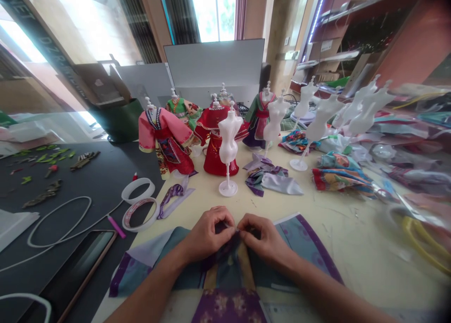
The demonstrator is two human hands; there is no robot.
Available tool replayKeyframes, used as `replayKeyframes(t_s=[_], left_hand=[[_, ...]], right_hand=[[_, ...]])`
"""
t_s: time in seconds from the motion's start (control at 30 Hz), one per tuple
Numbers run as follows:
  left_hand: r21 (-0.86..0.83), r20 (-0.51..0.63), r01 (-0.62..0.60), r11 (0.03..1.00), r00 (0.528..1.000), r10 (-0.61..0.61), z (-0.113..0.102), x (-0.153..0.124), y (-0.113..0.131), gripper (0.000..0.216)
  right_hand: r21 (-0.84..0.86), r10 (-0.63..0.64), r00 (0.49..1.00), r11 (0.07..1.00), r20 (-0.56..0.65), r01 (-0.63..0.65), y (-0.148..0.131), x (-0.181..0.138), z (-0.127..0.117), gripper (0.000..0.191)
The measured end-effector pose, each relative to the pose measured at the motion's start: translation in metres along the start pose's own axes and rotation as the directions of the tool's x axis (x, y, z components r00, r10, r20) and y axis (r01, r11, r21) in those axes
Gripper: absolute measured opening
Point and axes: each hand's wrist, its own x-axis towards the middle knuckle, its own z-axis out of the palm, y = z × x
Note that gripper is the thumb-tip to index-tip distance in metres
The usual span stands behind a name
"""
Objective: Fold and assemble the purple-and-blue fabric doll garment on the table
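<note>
A small teal and purple doll garment (296, 236) lies spread on the pale yellow work surface (190, 198), its wide sleeves out to both sides and a purple patterned panel toward me. My left hand (213, 231) pinches the garment's top edge between thumb and fingers. Close beside it, almost touching, my right hand (259, 233) pinches the same edge from the other side. Whatever fine detail sits between the fingertips is too small to make out. Just beyond my hands stands a bare white mini mannequin (229, 139) on a round base.
Dressed mini mannequins in pink (167, 135) and red (215, 144) stand behind, with several bare ones to the right. Fabric scraps (269, 175) lie before them. Tape rolls (141, 215), a purple pen (116, 226) and a phone (73, 271) are on the left; scissors (410, 208) on the right.
</note>
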Motion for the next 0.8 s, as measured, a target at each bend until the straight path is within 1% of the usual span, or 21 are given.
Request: replayKeyframes(t_s=[0.13,0.27,0.33,0.37,0.4,0.43,0.47,0.5,0.53,0.57,0.6,0.7,0.8], left_hand=[[-0.019,0.003,0.033,0.999,0.999,-0.033,-0.001,0.000,0.001,0.011],[-0.004,0.002,0.048,0.999,0.999,-0.048,-0.001,0.000,0.000,0.012],[0.021,-0.035,0.030,0.999,0.999,-0.029,0.000,0.000,0.000,0.007],[0.048,-0.083,-0.003,0.999,0.997,0.007,0.000,0.000,-0.001,0.005],[0.091,-0.150,-0.053,0.994,0.986,0.066,0.001,0.000,-0.001,0.009],[0.151,-0.223,-0.112,0.982,0.964,0.144,0.002,0.000,-0.002,0.014],[0.225,-0.285,-0.168,0.960,0.931,0.230,0.003,0.000,-0.002,0.016],[0.304,-0.321,-0.213,0.928,0.895,0.311,0.004,0.000,-0.001,0.015],[0.376,-0.328,-0.245,0.894,0.867,0.376,0.005,-0.001,-0.001,0.012],[0.432,-0.313,-0.266,0.861,0.852,0.420,0.006,-0.001,0.000,0.009],[0.474,-0.283,-0.278,0.836,0.850,0.444,0.007,-0.001,0.001,0.008],[0.539,-0.199,-0.278,0.795,0.875,0.441,0.010,-0.002,0.003,0.009],[0.570,-0.175,-0.264,0.778,0.886,0.429,0.011,-0.003,0.002,0.010]], right_hand=[[0.009,0.006,1.000,1.000,-0.014,-0.006,0.000,0.000,-0.001,0.009],[0.078,0.019,1.000,0.997,0.006,-0.020,0.001,-0.001,-0.002,0.009],[0.117,0.033,0.999,0.993,0.017,-0.035,0.001,0.000,-0.003,0.010],[0.133,0.041,0.999,0.990,0.017,-0.043,0.001,0.000,-0.003,0.010],[0.145,0.051,0.999,0.988,0.013,-0.052,0.001,0.001,-0.003,0.011],[0.153,0.062,0.998,0.986,0.005,-0.062,0.002,0.001,-0.003,0.011],[0.158,0.073,0.997,0.985,-0.006,-0.071,0.002,0.001,-0.003,0.012],[0.158,0.082,0.996,0.984,-0.018,-0.078,0.002,0.001,-0.003,0.012],[0.155,0.088,0.996,0.985,-0.032,-0.082,0.002,0.002,-0.003,0.013],[0.149,0.091,0.995,0.985,-0.046,-0.084,0.003,0.002,-0.002,0.013],[0.142,0.092,0.994,0.986,-0.059,-0.082,0.003,0.002,-0.002,0.014],[0.103,0.074,0.993,0.993,-0.091,-0.065,0.003,0.002,0.000,0.015],[0.031,0.038,0.991,0.999,-0.125,-0.034,0.003,0.001,0.001,0.014]])
